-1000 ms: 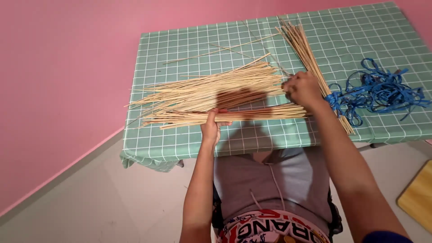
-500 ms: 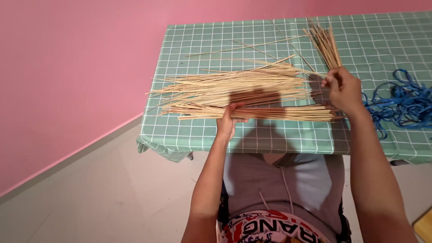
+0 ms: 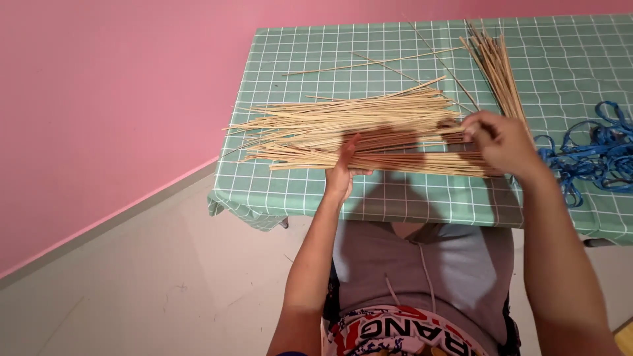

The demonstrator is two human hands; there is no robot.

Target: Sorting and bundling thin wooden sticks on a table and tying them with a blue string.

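Hands, left [image 3: 343,173] and right [image 3: 502,144], grip pale sticks [image 3: 343,128] on green checked table [image 3: 277,191]

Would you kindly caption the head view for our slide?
Left hand and right hand grip a bundle of thin pale sticks on a green checked tablecloth.

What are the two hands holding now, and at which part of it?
Both hold the near bundle of thin sticks. The left hand has its grip near the middle; the right hand grips the right end, beside the blue cord.
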